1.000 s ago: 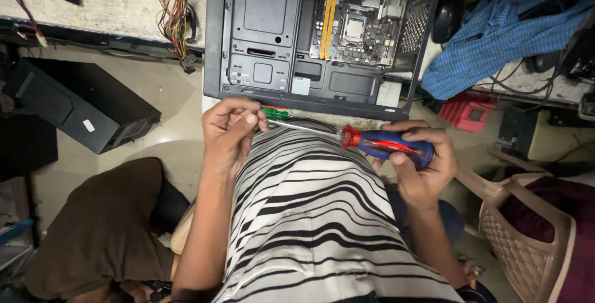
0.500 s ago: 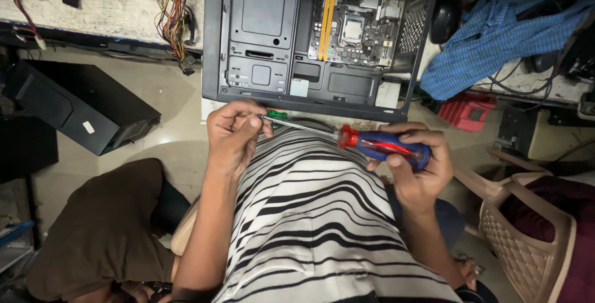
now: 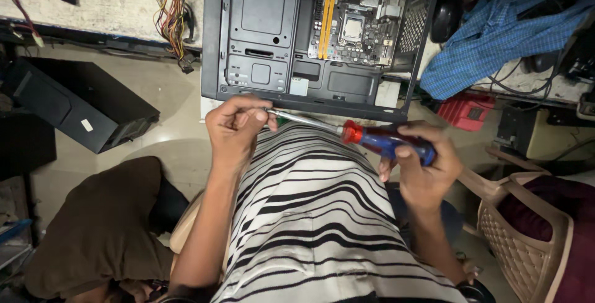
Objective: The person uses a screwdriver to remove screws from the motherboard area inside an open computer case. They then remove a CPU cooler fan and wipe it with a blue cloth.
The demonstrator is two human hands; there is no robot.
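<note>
The person wears a short-sleeved top covered in uneven black and white horizontal stripes, the bands varying from thin lines to broad bars and curving over the belly. Both forearms are bare from above the elbow down, and the left hand [image 3: 234,131] and right hand [image 3: 426,173] carry no gloves, rings or watch that can be seen. At the lower left a leg in dark brown trousers shows, and a strip of dark blue cloth shows beside the right forearm.
</note>
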